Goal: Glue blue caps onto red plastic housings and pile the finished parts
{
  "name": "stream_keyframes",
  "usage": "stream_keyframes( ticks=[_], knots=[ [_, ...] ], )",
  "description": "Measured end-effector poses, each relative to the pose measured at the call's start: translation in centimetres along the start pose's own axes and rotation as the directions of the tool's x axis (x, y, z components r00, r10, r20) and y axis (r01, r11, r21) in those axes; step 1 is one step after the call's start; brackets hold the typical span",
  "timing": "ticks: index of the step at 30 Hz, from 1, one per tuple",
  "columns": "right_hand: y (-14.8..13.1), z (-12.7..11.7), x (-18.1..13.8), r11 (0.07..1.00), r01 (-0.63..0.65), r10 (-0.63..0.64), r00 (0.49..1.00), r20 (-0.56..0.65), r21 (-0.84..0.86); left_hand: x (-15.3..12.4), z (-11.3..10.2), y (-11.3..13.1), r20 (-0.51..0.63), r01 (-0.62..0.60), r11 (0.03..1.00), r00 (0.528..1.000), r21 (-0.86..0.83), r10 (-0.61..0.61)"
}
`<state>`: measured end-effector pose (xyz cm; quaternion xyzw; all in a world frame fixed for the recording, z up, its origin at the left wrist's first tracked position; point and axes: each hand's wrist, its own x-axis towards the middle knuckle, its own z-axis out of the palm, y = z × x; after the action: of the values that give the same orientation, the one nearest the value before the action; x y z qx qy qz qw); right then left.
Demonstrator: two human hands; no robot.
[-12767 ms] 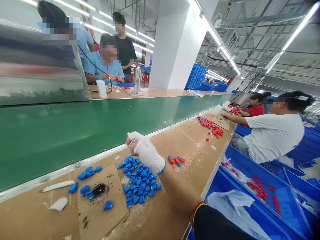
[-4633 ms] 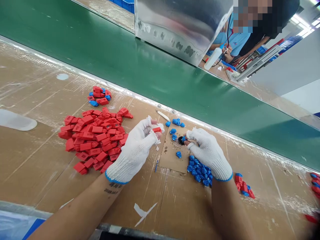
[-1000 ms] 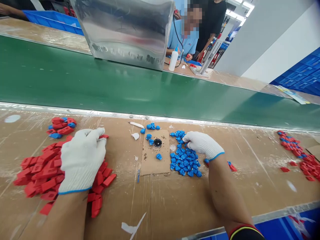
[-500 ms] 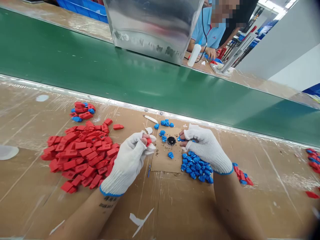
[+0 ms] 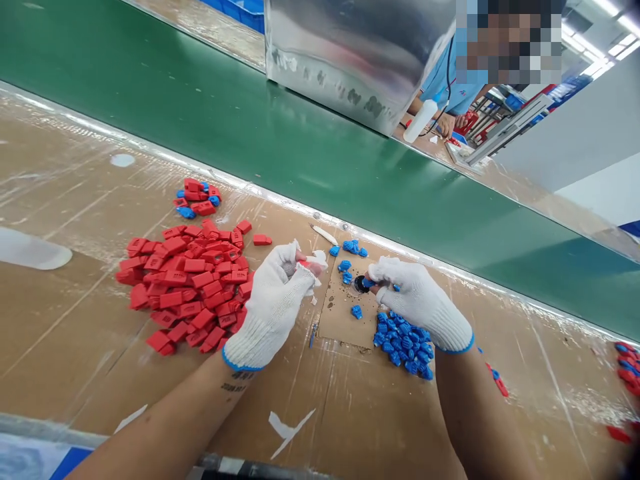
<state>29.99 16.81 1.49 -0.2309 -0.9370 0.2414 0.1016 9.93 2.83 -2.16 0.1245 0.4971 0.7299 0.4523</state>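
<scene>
My left hand (image 5: 280, 297), in a white fingerless glove, pinches a small red plastic piece (image 5: 307, 264) just left of the cardboard sheet (image 5: 345, 323). On that sheet sits a small round black dish (image 5: 361, 284). My right hand (image 5: 413, 297), gloved alike, has a small blue plastic piece (image 5: 369, 283) between thumb and fingers, over the dish's right side; whether it touches the dish I cannot tell. Several loose blue pieces (image 5: 345, 267) lie around the dish. A heap of blue pieces (image 5: 404, 343) is below my right hand, and a big heap of red pieces (image 5: 195, 280) lies left of my left hand.
A green conveyor belt (image 5: 225, 133) crosses behind the table, with a metal box (image 5: 345, 67) beyond it. A white-handled knife (image 5: 325, 234) lies near the belt edge. A small red-and-blue pile (image 5: 197, 198) is at the back left. A co-worker in a blue shirt (image 5: 465, 93) works across the belt.
My right hand has brought the blue piece left to the black dish. My left hand still holds the red piece, turned slightly. The view has shifted and tilted.
</scene>
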Motion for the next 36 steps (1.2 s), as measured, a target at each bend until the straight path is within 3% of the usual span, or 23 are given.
stream_keyframes(
  ticks=[6, 10, 16, 23, 31, 34, 36],
  knots=[
    [-0.9, -0.3, 1.7, 0.987, -0.018, 0.047, 0.983, 0.178, -0.160, 0.4, -0.7, -0.9, -0.016, -0.016, 0.998, 1.000, 0.066, 0.017],
    [-1.5, -1.2, 2.1, 0.986, -0.040, 0.082, 0.962, 0.262, -0.160, 0.5, -0.8, -1.2, -0.012, -0.040, 0.990, 0.999, 0.136, 0.042],
    [-1.9, -1.0, 2.3, 0.968, -0.068, 0.127, 0.962, 0.240, -0.240, 0.0, -0.1, -0.7, 0.085, -0.036, 0.996, 0.996, 0.077, 0.029],
    [-2.2, -1.3, 2.4, 0.961, -0.066, 0.136, 0.958, 0.251, -0.267, 0.2, -0.3, -0.3, 0.024, -0.046, 0.997, 0.999, 0.060, 0.045],
    [-1.9, -1.9, 2.3, 0.966, -0.045, 0.113, 0.959, 0.259, -0.254, 0.3, -0.9, -1.4, 0.109, -0.097, 0.978, 0.991, 0.187, 0.077],
    [-2.1, -3.0, 1.6, 0.984, -0.083, 0.111, 0.978, 0.176, -0.155, 0.1, -0.7, -1.2, 0.159, -0.094, 0.979, 0.985, 0.183, 0.065],
    [-2.6, -3.7, 0.7, 0.994, -0.085, 0.087, 0.996, 0.019, -0.064, -0.1, -0.6, -0.9, 0.195, -0.078, 0.988, 0.979, 0.132, 0.051]
  ],
)
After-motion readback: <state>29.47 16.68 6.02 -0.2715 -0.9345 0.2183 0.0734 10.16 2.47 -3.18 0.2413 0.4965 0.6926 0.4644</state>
